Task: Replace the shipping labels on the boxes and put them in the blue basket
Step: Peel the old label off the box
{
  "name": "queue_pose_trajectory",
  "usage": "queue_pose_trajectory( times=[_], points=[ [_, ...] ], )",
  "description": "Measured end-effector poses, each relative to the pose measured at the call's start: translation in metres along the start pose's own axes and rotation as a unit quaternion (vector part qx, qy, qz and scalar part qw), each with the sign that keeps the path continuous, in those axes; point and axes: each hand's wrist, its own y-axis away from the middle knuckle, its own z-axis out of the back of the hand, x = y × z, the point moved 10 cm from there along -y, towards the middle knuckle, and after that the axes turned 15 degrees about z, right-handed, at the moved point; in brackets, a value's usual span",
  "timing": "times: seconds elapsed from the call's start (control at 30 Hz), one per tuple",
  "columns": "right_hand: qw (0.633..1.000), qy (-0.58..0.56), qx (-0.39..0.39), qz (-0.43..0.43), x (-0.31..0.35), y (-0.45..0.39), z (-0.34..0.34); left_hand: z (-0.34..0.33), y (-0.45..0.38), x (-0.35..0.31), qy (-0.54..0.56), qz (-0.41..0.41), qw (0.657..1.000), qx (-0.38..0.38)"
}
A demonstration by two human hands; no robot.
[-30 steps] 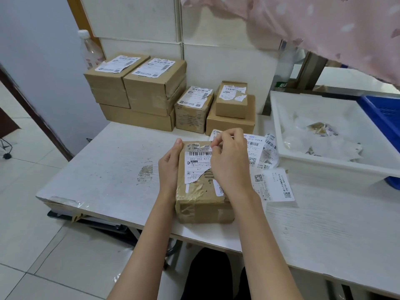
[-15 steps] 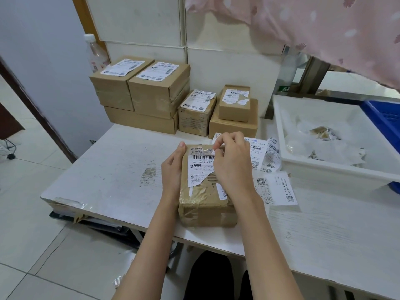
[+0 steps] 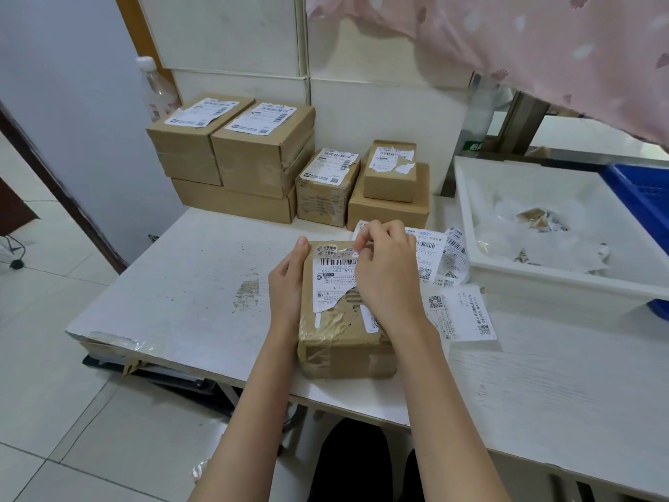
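A taped brown cardboard box (image 3: 344, 342) lies on the white table (image 3: 188, 284) in front of me. Its white shipping label (image 3: 335, 280) is partly torn, the lower right part gone. My left hand (image 3: 287, 288) holds the box's left side, thumb at the far left corner. My right hand (image 3: 385, 273) rests over the box's right half and pinches the label's top edge with its fingertips. The blue basket (image 3: 640, 197) shows at the far right, behind a white tray.
Several labelled cardboard boxes (image 3: 260, 154) are stacked at the table's back against the wall. Loose label sheets (image 3: 459, 313) lie right of the box. A white tray (image 3: 543, 284) holds torn label scraps. A plastic bottle (image 3: 157, 88) stands behind the stack. Pink cloth (image 3: 543, 48) hangs above.
My right hand's fingertips have shifted slightly along the label's top edge, still picking at it. The left hand keeps its hold on the box, which has stayed in place.
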Motion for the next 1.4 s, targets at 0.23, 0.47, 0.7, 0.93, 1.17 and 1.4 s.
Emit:
queue_pose_trajectory(
  times=[0.23,0.47,0.7,0.93,1.17,1.4],
  points=[
    [0.999,-0.03,-0.009,0.01,0.002,0.0011,0.0018,-0.0009,0.001,-0.0006,-0.006,-0.003,1.0,0.002],
    [1.0,-0.017,0.004,-0.002,0.0008,0.0008,-0.0008,-0.0018,0.0014,-0.001,-0.003,-0.005,1.0,0.005],
    [0.999,-0.033,-0.009,-0.004,0.0008,0.0009,0.002,0.0003,-0.0014,0.0004,0.004,-0.007,1.0,-0.001],
    [1.0,-0.011,0.007,-0.003,-0.0007,-0.0002,0.0,0.001,-0.0041,0.0013,-0.004,-0.008,1.0,-0.004],
    [0.999,0.007,0.034,0.0,-0.0002,-0.0011,-0.0058,0.0013,-0.0035,0.0014,-0.007,-0.009,1.0,-0.005],
    [1.0,-0.022,-0.007,0.001,0.0025,0.0004,0.0029,0.0031,-0.006,0.0034,-0.001,-0.008,1.0,-0.012]
  ],
)
